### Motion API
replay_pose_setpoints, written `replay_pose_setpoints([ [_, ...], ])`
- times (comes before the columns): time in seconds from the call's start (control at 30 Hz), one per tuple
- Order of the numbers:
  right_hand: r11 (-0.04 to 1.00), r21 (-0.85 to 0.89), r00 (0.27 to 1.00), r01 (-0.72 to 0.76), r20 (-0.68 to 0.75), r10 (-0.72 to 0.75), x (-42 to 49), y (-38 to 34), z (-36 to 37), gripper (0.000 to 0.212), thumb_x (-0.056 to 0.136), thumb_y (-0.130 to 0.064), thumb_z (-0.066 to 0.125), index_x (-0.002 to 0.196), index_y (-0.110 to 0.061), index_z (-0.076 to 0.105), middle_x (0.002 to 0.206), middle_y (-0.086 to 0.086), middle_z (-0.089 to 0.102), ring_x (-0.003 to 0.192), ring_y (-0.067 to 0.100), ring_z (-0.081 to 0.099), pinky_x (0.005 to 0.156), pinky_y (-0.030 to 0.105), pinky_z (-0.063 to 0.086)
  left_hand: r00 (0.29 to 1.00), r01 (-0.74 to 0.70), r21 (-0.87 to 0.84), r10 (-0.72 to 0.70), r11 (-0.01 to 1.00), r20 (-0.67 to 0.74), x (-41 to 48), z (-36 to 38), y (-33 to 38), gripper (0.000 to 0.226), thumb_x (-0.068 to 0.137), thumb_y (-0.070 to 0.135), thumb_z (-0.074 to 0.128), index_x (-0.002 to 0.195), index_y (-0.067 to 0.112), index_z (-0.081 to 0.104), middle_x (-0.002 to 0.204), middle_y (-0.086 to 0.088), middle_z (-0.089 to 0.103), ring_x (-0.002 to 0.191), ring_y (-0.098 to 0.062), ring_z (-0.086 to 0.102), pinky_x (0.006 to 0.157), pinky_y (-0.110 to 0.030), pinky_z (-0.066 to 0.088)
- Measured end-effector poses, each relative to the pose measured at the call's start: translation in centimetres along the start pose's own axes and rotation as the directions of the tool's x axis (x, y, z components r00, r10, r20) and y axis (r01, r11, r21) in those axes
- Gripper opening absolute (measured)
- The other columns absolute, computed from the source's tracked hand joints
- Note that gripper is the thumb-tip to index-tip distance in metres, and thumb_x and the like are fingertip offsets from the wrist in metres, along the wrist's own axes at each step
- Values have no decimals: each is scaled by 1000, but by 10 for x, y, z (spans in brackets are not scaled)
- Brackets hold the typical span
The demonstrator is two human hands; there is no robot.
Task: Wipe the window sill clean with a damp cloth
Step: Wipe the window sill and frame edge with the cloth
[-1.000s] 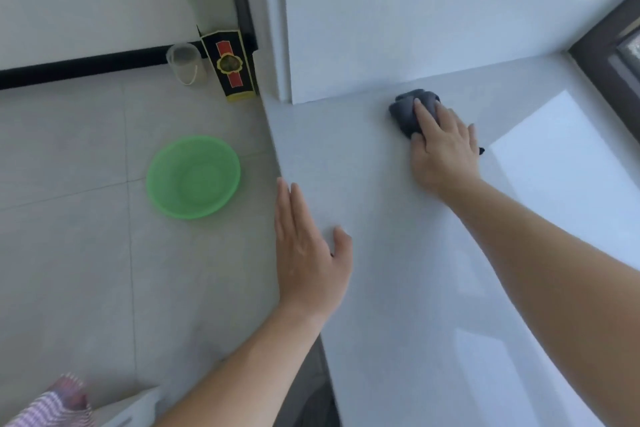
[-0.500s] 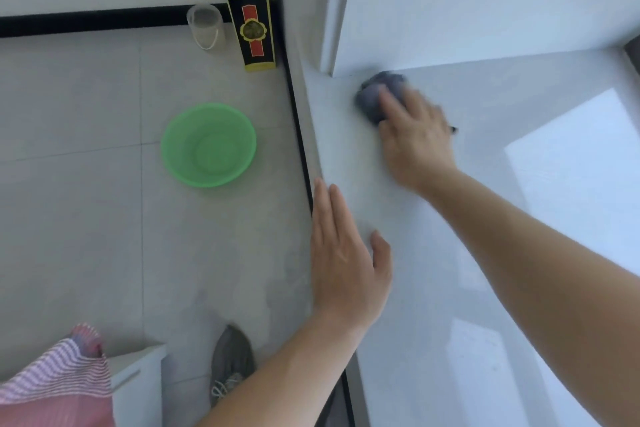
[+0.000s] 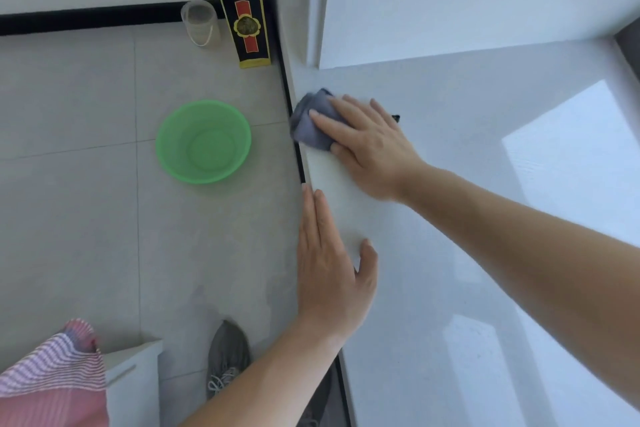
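While the right hand [image 3: 370, 146] presses the bunched grey cloth [image 3: 311, 123] flat-fingered at the window sill [image 3: 450, 253]'s front edge near its left corner, the left hand [image 3: 329, 274] rests spread and empty on that edge; most of the sill probably remains unwiped.

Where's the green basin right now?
The green basin sits on the floor tiles, left of the sill edge, level with the cloth and nearer the camera than the clear cup.

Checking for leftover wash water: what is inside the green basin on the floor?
The green basin looks empty; its bare bottom shows and nothing covers it. A thin film of clear water can't be ruled out.
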State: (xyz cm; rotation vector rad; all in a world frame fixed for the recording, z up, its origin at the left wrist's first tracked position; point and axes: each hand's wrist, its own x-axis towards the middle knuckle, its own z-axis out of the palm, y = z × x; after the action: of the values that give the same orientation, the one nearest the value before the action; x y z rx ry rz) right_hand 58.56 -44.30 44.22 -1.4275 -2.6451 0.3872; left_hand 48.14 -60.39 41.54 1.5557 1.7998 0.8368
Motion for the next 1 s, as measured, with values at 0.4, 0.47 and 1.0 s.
replay_pose_setpoints([
  [0.4,998,49,1000,-28,-11,28,-51,-2,7,50,100,-27,39,149,-31,39,159,2,32,149,28,22,122,50,10,999,25,44,-27,999,29,-6,-5,-2,88,86,44,36,155,0,2,164,-16,5,151,-23,5,123,-41,9],
  [0.47,997,27,996,76,51,-77,-86,2,5,47,102,-31,38,149,-31,40,160,2,32,150,26,21,122,48,10,1000,9,70,-11,997,24,1,-10,-3,87,88,44,36,154,-2,3,164,-18,5,151,-25,5,123,-47,9],
  [1.0,644,131,626,-754,-157,764,-161,77,-20,52,104,-29,31,154,-36,22,165,-2,16,152,22,7,123,47,-1,884,-433,172,380,885,272,84,-16,46,57,93,31,33,145,7,35,159,-14,28,149,-25,17,123,-46,10],
])
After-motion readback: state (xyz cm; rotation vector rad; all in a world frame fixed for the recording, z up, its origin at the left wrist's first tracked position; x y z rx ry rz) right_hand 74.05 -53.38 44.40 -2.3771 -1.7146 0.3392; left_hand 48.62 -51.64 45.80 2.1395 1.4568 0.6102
